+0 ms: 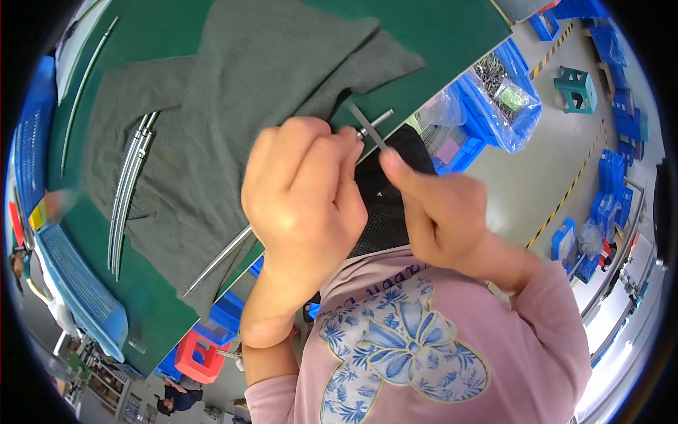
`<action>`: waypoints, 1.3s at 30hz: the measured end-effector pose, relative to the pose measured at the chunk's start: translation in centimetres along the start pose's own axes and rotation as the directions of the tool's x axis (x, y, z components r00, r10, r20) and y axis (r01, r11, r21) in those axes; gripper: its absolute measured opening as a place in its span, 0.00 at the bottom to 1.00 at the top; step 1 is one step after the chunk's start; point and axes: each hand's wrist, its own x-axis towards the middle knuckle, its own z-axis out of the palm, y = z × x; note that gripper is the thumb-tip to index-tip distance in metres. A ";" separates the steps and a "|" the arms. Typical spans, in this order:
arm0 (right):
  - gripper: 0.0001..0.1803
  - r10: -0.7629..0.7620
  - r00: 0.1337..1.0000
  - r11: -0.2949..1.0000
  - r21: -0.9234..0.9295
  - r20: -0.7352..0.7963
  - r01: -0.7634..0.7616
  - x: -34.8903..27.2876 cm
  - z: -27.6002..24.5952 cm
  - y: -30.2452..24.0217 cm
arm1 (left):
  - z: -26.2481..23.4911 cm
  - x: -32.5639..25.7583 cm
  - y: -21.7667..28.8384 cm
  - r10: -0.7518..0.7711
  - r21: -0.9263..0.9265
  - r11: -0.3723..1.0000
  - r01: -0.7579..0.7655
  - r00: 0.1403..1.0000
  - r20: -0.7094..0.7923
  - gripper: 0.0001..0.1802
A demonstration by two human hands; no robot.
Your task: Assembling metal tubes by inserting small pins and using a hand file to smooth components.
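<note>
Along the left edge of the green table (162,32) I see a blue perforated basket (30,141) and a lighter blue basket (81,286); what they hold I can't make out. Past the table's near edge, toward its right corner, a blue bin (459,161) carries clear plastic and a pink slip (448,150), and just right of it a plastic-lined bin (525,131) is heaped with small metal parts (491,71). Near the left edge lies one long rod (88,74); right of it, a bundle of rods (127,194) rests on the grey cloth (240,85). The person's left hand (304,191) is clenched around a metal rod (224,256), which runs slantwise along the near edge and juts out both sides of the fist. The right hand (445,212) pinches a thin flat strip (367,125) crossing that rod's upper end; whether they touch, I cannot tell.
</note>
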 end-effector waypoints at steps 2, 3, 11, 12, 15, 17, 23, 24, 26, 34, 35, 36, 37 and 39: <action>0.26 -0.007 1.000 0.998 0.060 0.014 0.006 2.3 -0.2 -0.1 | -0.1 0.2 -0.1 0.006 0.031 0.999 -0.006 1.000 -0.001 0.10; 0.27 -0.008 0.997 1.000 -0.006 0.071 0.008 2.3 -0.6 -0.5 | -0.1 0.1 -0.1 -0.011 0.014 1.000 0.011 1.000 -0.003 0.09; 0.29 0.004 0.999 0.999 -0.037 0.036 -0.003 2.5 -0.4 -1.1 | -0.1 -0.1 0.0 -0.010 0.003 1.000 0.010 1.000 0.015 0.09; 0.29 -0.002 0.999 0.999 -0.036 0.037 0.004 1.7 -1.1 -1.3 | -0.1 -0.1 0.0 -0.010 0.006 1.000 0.010 1.000 0.009 0.09; 0.29 0.094 0.977 0.993 -0.085 0.192 -0.079 0.1 -3.1 -1.9 | 0.1 -0.3 0.3 -0.014 -0.003 1.000 0.014 1.000 -0.014 0.09; 0.30 0.063 0.985 0.996 -0.079 0.162 -0.050 1.6 -2.5 -1.4 | 0.0 -0.1 0.4 -0.013 0.015 1.000 0.013 1.000 0.006 0.09; 0.29 0.074 0.975 0.989 -0.144 0.211 -0.044 -0.8 -2.8 -1.5 | 0.2 -0.1 0.3 -0.012 0.005 1.000 0.012 1.000 -0.011 0.10; 0.29 0.082 0.974 0.988 -0.147 0.209 -0.051 -0.2 -2.2 -1.2 | 0.1 0.0 0.3 -0.011 -0.001 1.000 0.011 1.000 -0.006 0.10; 0.29 -0.029 0.999 0.998 -0.052 0.023 0.030 2.0 0.1 -0.5 | -0.1 0.0 0.2 -0.004 0.032 0.999 0.003 1.000 0.027 0.10; 0.24 -0.125 0.989 0.992 -0.021 -0.082 0.124 1.1 1.9 1.1 | -0.2 0.2 0.2 -0.003 0.017 1.000 0.003 1.000 0.020 0.10; 0.24 -0.122 0.987 0.992 -0.048 -0.105 0.118 0.7 2.2 0.8 | -0.5 0.2 0.2 -0.006 0.004 1.000 0.006 0.999 0.037 0.11; 0.25 -0.101 0.990 0.992 -0.089 -0.094 0.093 -0.8 2.3 0.9 | -0.4 0.2 0.0 -0.008 0.015 1.000 0.007 1.000 0.030 0.11; 0.25 -0.085 0.994 0.995 -0.064 -0.062 0.082 -1.7 2.2 1.4 | -0.1 0.1 -0.2 -0.008 0.004 1.000 0.008 1.000 0.022 0.10; 0.26 -0.055 0.998 0.998 -0.045 -0.029 0.054 -0.8 1.8 1.1 | -0.1 0.0 0.0 0.002 -0.005 1.000 -0.002 1.000 0.023 0.10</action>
